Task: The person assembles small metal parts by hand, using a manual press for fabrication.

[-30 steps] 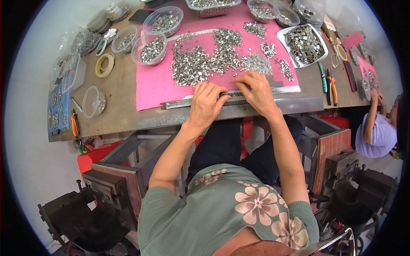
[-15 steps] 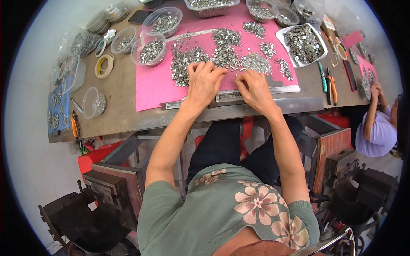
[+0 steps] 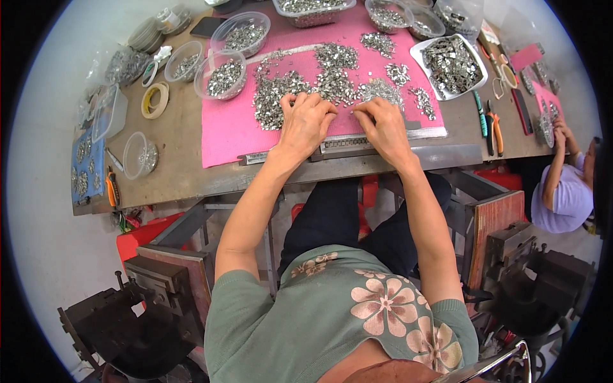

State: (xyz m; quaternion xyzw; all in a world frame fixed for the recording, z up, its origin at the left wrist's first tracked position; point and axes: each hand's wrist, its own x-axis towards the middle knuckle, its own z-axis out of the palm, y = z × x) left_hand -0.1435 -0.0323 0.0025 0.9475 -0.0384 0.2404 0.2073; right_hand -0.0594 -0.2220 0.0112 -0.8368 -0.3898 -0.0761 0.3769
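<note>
My left hand is closed in a pinch at the near edge of a large heap of small silvery metal pieces. Whatever its fingertips hold is too small to make out. Facing it across a narrow gap, my right hand also pinches thumb against forefinger, a tiny bright bit showing at the tips. Just beyond the right hand lies a paler pile of fine pieces. Under and between my wrists runs a slim metal strip holder with a row of small links in it, along the near edge of the pink mat.
Clear plastic tubs of metal pieces stand left and behind; a white tray of them sits right. Orange-handled pliers lie beyond it. A tape roll rests at left. A co-worker sits far right.
My right hand has shifted slightly, its fingertips now a little higher and nearer the tiny bright bit. The left hand stays almost in place. The whole view has moved very slightly.
</note>
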